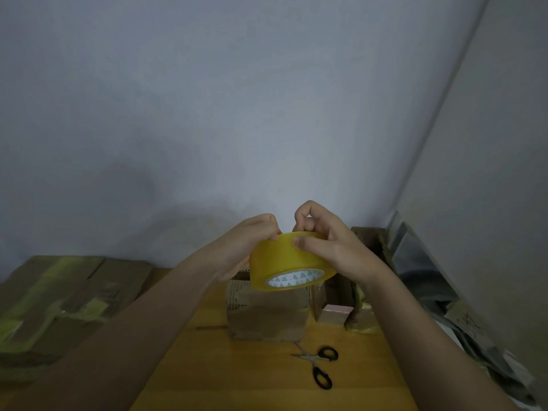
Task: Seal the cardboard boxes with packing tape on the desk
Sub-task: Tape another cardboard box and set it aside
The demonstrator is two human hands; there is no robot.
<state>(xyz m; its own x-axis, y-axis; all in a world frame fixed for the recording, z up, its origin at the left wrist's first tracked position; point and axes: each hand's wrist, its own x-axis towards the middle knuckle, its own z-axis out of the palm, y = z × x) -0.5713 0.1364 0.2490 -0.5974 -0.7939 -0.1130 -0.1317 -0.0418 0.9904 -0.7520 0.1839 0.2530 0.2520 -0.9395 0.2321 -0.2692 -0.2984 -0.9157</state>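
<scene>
We hold a roll of yellowish packing tape [289,262] up in front of us, above the desk [267,381]. Left hand [246,247] grips the roll's left side, fingers curled over the top edge; most of them are hidden behind the roll. Right hand [329,241] clamps the right side, thumb pressed on the outer band, fingertips bent at the top rim. Whether a loose tape end is pinched there we cannot tell.

Directly below the roll sits a small cardboard box [267,315], its top partly covered by the roll and hands. Scissors [320,366] with black handles lie just in front of it, blades open. Left edge: flattened cardboard sheets [59,298] with tape strips, cut off by the frame. Right: more boxes [338,312] and a grey bag [430,280], dim, hard to make out.
</scene>
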